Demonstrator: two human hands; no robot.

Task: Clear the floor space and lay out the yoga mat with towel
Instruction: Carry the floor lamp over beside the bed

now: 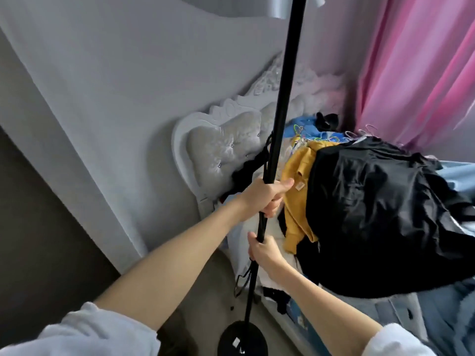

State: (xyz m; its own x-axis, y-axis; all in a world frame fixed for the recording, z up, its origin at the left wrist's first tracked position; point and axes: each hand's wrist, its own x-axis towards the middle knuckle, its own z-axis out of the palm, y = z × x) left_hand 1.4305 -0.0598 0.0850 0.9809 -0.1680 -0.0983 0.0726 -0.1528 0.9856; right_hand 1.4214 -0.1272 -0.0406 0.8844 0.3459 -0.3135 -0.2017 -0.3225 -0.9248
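An ornate white headboard [221, 150], tufted and studded with small crystal buttons, stood against a pale grey wall [115, 73]. To its right, a heap of clothes covered the bed: a large black garment [372, 214] lay on top, with a mustard-yellow top [298, 201] spilling out from under its edge nearest the headboard. Behind the pile, further along the headboard, blue clothing [307, 123] lay tangled with coloured wire hangers [299, 129]. A pink curtain [424, 73] hung beyond the headboard's far end, above the heap. Light blue bedding [460, 181] showed past the black garment, on the side away from the headboard.
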